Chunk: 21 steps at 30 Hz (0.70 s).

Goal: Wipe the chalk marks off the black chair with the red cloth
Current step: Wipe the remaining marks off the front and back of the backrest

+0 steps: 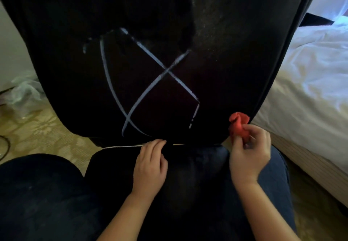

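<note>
Filling most of the head view, the black chair (216, 71) faces the camera with its broad dark panel. White chalk marks (166, 69) lie across that panel: two long strokes crossing in an X, a curved line down the left side, and shorter strokes at the upper left and lower right. The right hand (248, 154) grips the crumpled red cloth (238, 125) at the chair's lower right edge, just beside the lowest chalk stroke. The left hand (150, 163) rests on the black surface below the panel, fingers relaxed and holding nothing. A bed (310, 80) with white sheets stands to the right. A clear plastic bag (24, 93) lies on the patterned carpet (47, 127) to the left.
</note>
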Available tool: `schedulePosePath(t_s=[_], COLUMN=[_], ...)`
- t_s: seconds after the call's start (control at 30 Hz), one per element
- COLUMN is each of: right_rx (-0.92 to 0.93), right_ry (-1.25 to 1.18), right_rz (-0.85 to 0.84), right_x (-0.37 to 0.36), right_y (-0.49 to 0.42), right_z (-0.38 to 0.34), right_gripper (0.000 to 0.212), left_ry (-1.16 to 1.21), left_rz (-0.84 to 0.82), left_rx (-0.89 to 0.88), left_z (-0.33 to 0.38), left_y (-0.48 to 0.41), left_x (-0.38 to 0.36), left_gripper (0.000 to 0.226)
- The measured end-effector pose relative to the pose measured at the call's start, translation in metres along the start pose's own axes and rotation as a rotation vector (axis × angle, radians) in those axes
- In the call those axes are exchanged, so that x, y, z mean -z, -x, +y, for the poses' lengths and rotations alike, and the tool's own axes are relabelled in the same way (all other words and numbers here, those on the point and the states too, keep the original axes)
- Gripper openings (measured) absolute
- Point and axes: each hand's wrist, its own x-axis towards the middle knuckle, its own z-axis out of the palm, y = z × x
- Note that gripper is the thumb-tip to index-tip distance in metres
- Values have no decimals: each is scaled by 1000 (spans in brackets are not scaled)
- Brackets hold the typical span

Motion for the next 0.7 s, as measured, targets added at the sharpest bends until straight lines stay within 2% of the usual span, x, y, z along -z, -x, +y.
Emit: schedulePosePath(t_s=[0.07, 0.2, 0.27, 0.37, 0.53, 0.7], right_rx=[26, 156, 240, 308, 145, 112], right_ry=[-30, -97, -79, -55, -2, -20], right_rz=[-63, -441, -526, -466, -182, -171], right_x=[-19, -63, -68, -57, -19, -49], right_y=[12, 42, 51, 43, 10, 29], right_z=[-10, -40, -46, -33, -4, -15], right_gripper=[24, 25, 26, 32, 24, 25], left_ry=[9, 7, -7, 0, 5, 15], left_rz=[-10, -23, -11, 12, 7, 25], left_rx=[-2, 5, 24, 38, 43, 28], left_z=[0, -4, -5, -5, -3, -2], left_y=[0, 1, 2, 3, 0, -1], left_x=[-1, 3, 7, 11, 8, 3], left_gripper=[37, 46, 45, 43, 42, 40])
